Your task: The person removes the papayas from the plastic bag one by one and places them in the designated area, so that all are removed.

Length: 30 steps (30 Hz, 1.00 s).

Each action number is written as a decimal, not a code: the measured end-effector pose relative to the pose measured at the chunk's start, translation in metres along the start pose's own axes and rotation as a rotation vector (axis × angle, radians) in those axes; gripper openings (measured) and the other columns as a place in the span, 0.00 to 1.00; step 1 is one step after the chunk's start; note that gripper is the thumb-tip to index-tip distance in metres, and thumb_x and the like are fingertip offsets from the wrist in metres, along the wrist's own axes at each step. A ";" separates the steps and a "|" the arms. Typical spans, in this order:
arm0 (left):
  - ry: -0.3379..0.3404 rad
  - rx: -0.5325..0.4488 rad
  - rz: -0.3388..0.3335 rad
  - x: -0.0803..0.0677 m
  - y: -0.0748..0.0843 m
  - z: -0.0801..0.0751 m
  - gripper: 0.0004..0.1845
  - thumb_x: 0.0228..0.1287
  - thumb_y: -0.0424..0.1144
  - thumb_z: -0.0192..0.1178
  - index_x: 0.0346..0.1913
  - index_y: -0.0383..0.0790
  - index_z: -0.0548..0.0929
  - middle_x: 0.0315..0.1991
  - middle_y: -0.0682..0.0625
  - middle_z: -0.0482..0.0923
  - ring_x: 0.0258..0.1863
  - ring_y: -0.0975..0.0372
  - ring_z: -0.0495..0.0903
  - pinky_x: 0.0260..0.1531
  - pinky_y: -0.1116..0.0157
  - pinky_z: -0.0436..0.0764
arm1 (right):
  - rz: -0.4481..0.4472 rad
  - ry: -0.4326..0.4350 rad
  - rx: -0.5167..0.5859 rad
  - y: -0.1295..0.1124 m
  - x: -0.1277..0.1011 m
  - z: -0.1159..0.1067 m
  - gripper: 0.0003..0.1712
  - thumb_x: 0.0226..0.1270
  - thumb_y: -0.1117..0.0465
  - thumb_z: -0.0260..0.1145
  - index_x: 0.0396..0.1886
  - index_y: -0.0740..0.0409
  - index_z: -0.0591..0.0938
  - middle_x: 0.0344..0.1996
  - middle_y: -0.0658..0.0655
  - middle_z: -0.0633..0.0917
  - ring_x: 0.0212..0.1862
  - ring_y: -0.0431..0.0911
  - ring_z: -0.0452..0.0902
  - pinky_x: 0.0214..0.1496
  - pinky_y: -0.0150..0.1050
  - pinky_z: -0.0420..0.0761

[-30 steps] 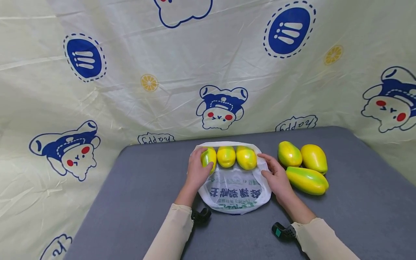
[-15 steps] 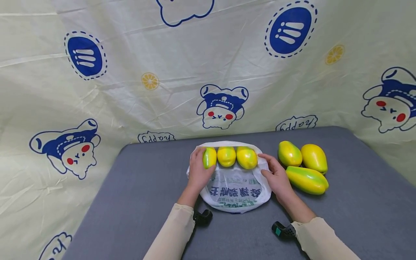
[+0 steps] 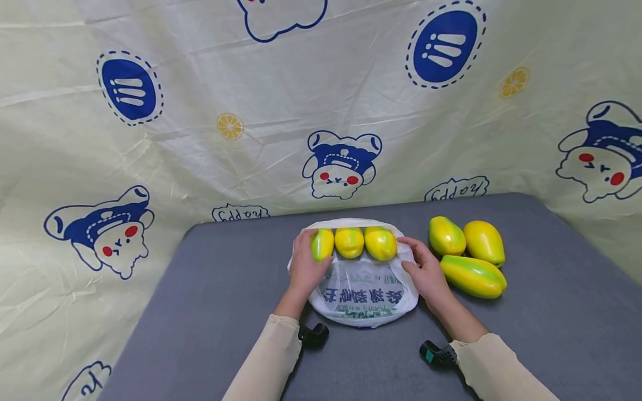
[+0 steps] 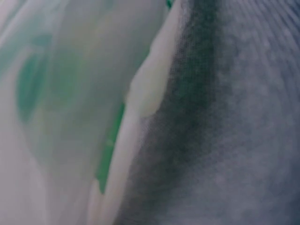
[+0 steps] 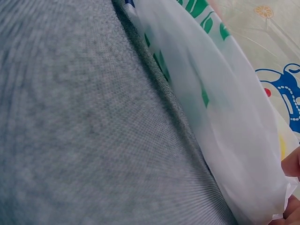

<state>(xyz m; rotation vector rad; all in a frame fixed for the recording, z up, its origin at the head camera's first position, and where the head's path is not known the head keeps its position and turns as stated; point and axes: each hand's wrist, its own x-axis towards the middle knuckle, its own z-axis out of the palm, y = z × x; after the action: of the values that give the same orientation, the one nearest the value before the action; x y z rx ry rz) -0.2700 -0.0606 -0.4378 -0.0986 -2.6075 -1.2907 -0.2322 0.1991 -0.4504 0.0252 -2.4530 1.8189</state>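
A white plastic bag with dark and green print lies spread on the grey table, its mouth wide. Three yellow-green papayas sit in a row along its far side: the left papaya, the middle papaya and the right papaya. My left hand holds the left papaya, fingers behind it and thumb at its near side. At the bag's right rim, my right hand pinches the plastic between thumb and fingers. The right wrist view shows those fingertips at the bag's edge; the left wrist view has only blurred bag and cloth.
Three more papayas lie grouped to the right of the bag: one at the back, one at the far right and a long one in front. Behind the grey table hangs a printed pale curtain.
My left hand has shifted slightly, its thumb now at the papaya's lower right, and the bag's left rim bulges out more beside it. The right hand stays at the right rim.
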 end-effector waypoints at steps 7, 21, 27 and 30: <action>0.008 -0.002 0.016 0.001 -0.004 0.000 0.36 0.53 0.30 0.66 0.68 0.48 0.71 0.71 0.42 0.65 0.64 0.49 0.71 0.59 0.47 0.76 | 0.000 -0.001 -0.011 -0.001 0.002 0.002 0.30 0.74 0.69 0.52 0.73 0.53 0.66 0.75 0.61 0.64 0.72 0.58 0.60 0.77 0.61 0.60; 0.007 -0.092 -0.019 0.000 0.000 -0.005 0.35 0.48 0.32 0.64 0.64 0.54 0.77 0.72 0.44 0.62 0.69 0.44 0.62 0.58 0.44 0.71 | 0.022 -0.018 -0.022 0.001 0.003 0.002 0.31 0.74 0.67 0.53 0.75 0.52 0.63 0.78 0.61 0.60 0.77 0.61 0.55 0.77 0.64 0.56; 0.000 -0.157 -0.068 0.001 0.005 -0.010 0.36 0.47 0.34 0.65 0.64 0.59 0.77 0.70 0.46 0.62 0.63 0.48 0.64 0.48 0.52 0.72 | 0.018 -0.018 -0.024 0.001 0.002 0.001 0.31 0.74 0.68 0.53 0.74 0.53 0.64 0.77 0.61 0.62 0.76 0.60 0.56 0.78 0.63 0.56; -0.009 -0.248 -0.069 0.004 0.008 -0.014 0.36 0.47 0.33 0.64 0.64 0.59 0.77 0.70 0.47 0.61 0.61 0.49 0.66 0.49 0.54 0.72 | 0.016 -0.015 -0.024 0.002 0.002 0.001 0.30 0.73 0.68 0.53 0.74 0.53 0.64 0.77 0.61 0.62 0.75 0.60 0.57 0.78 0.63 0.56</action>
<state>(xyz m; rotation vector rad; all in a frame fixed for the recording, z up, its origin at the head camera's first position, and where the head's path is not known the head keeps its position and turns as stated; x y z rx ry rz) -0.2702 -0.0672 -0.4229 -0.0566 -2.4659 -1.6365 -0.2339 0.1991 -0.4519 0.0181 -2.4921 1.8014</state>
